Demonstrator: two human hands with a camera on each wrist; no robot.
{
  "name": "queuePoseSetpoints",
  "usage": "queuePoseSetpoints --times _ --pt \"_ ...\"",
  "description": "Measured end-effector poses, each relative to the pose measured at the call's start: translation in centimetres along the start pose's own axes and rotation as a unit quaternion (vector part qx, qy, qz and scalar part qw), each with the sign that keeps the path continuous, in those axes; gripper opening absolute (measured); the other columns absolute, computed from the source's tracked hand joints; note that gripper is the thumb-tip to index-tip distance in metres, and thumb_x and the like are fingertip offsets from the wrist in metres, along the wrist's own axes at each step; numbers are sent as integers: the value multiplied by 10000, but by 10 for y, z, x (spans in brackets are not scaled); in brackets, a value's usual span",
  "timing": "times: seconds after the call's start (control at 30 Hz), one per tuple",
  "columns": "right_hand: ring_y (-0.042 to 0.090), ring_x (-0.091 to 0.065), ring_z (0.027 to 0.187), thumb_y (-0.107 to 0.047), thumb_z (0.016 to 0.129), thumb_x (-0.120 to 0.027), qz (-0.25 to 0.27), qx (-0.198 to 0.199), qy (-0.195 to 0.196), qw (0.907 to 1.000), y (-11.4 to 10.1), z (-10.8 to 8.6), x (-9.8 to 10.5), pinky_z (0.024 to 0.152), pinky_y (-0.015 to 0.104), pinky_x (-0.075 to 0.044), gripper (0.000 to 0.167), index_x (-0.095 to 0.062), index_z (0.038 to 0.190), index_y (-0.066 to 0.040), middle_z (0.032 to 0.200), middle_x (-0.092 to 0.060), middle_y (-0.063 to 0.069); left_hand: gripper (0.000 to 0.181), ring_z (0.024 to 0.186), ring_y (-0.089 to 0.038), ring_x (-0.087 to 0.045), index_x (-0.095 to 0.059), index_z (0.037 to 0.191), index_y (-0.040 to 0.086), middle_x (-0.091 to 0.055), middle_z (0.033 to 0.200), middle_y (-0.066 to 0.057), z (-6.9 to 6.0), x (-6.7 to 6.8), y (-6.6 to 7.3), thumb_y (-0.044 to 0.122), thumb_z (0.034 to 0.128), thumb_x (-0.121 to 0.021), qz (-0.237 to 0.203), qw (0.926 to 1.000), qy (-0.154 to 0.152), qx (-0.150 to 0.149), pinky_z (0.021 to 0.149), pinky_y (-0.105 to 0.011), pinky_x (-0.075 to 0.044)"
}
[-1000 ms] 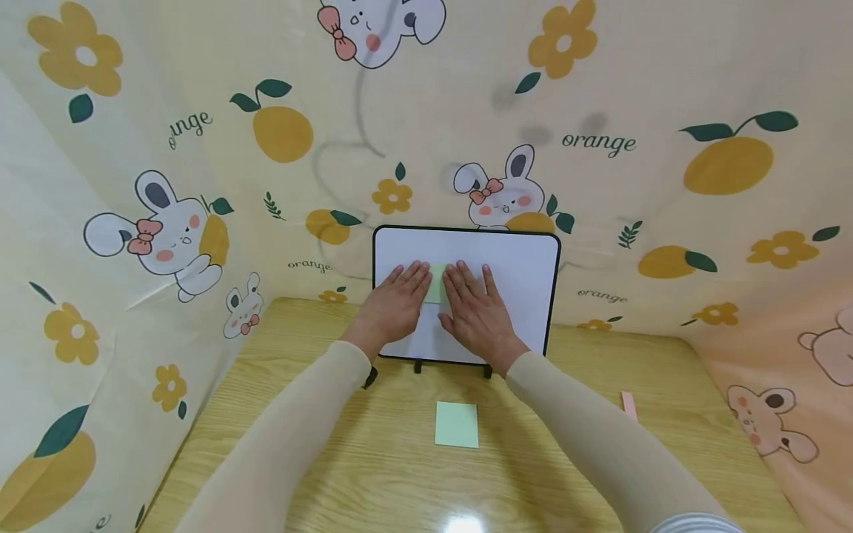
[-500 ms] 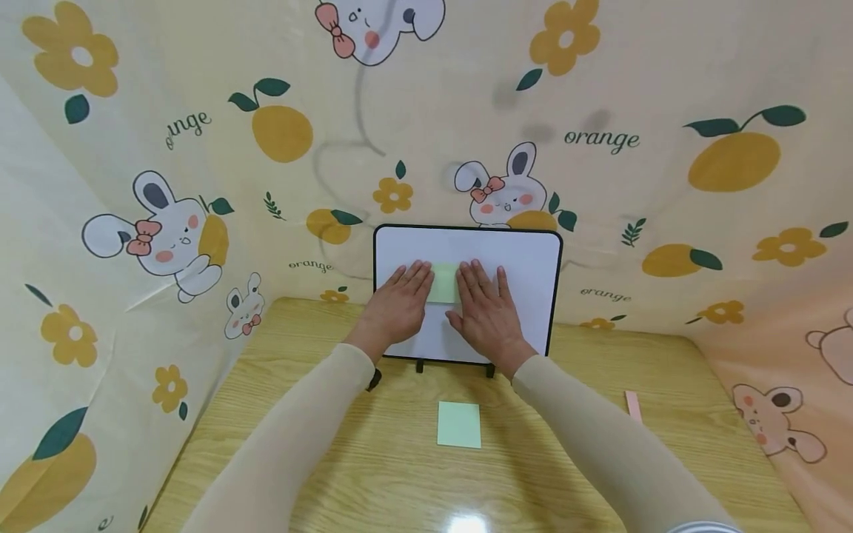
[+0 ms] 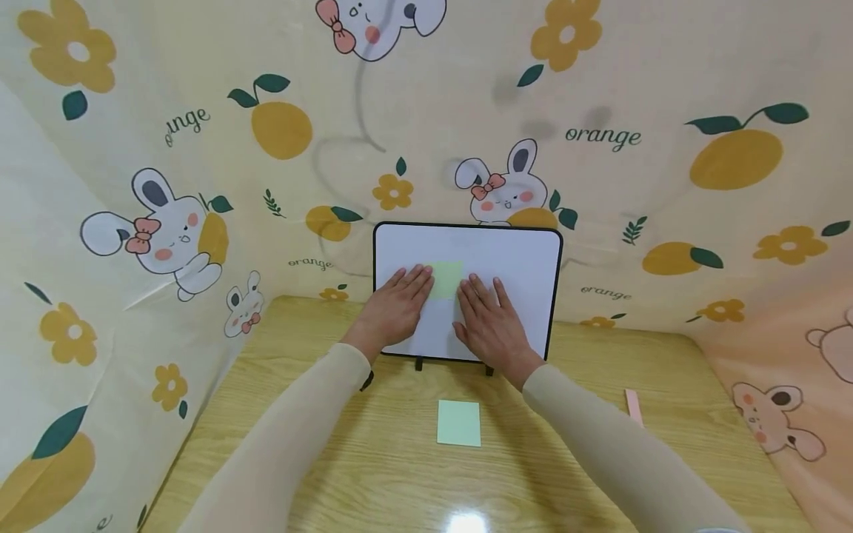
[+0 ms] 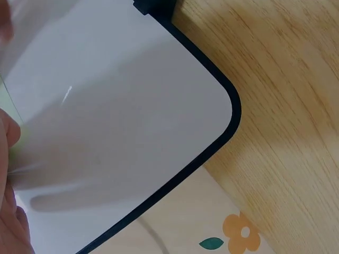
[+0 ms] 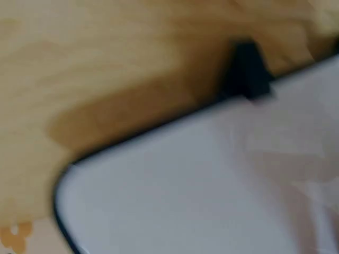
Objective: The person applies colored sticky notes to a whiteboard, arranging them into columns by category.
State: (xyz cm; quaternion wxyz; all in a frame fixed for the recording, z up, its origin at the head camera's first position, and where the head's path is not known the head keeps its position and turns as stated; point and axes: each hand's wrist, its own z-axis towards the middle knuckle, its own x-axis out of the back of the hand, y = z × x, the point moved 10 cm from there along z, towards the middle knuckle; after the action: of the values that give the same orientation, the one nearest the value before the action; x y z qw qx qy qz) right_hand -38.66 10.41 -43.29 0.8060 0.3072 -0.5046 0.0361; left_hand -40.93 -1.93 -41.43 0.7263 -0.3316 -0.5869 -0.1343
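A pale green sticky note [image 3: 446, 280] is on the upper middle of a small black-framed whiteboard [image 3: 516, 255] that stands on the table. My left hand [image 3: 393, 307] lies with straight fingers at the note's left edge, its fingertips touching it. The right hand [image 3: 493, 322] has its fingers straight too, close by the note's lower right edge; whether it touches the board cannot be made out. In the left wrist view, part of the left hand [image 4: 10, 211] shows at the left edge. The right wrist view is blurred and shows mostly the whiteboard [image 5: 175, 196].
A light green pad of sticky notes [image 3: 458, 423] lies on the wooden table [image 3: 373, 474] in front of the board. A narrow pink strip [image 3: 634, 407] lies to the right. Small black feet [image 3: 418, 363] support the board. Printed cloth [image 3: 426, 111] hangs behind and at both sides.
My right hand has slid right across the note, uncovering it, then dropped slightly away from its right edge. The left hand has stayed nearly in place at the left edge.
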Motion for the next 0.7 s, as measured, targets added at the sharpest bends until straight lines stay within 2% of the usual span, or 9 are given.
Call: queuePoseSetpoints --times 0.1,0.3,0.53,0.7 --pt "274 -134 1650 -501 1097 -479 106 -79 140 9998 3 16 9 1340 570 -105 742 -305 1661 -52 1740 -269 87 588 1651 -246 -107 -204 1684 45 -140 1773 -90 1 -1 1 265 1156 -339 -30 10000 10 -48 1356 -437 -122" --pt "257 -32 1660 -543 1115 -383 169 90 -155 9997 -3 38 12 1339 589 -41 763 -175 1697 -96 1774 -139 49 591 1648 -245 -125 -203 1684 52 -156 1769 -86 2 2 0 273 1154 -346 -22 10000 16 -22 1354 -433 -137" --pt "255 17 1661 -531 1105 -435 384 -655 -248 9968 17 26 9 1329 604 33 768 -212 1688 -82 1776 -131 52 592 1645 -247 -150 -244 1676 43 -187 1764 -98 2 3 -1 291 1152 -365 44 10000 0 -19 1351 -435 -153" --pt "261 59 1656 -593 1094 -402 491 -554 -283 9969 13 21 5 1327 605 49 824 -166 1696 -81 1783 -70 64 696 1654 -242 -85 -185 1690 62 -122 1776 -84 6 8 1 457 1146 -364 68 9999 91 -22 1356 -448 -116"
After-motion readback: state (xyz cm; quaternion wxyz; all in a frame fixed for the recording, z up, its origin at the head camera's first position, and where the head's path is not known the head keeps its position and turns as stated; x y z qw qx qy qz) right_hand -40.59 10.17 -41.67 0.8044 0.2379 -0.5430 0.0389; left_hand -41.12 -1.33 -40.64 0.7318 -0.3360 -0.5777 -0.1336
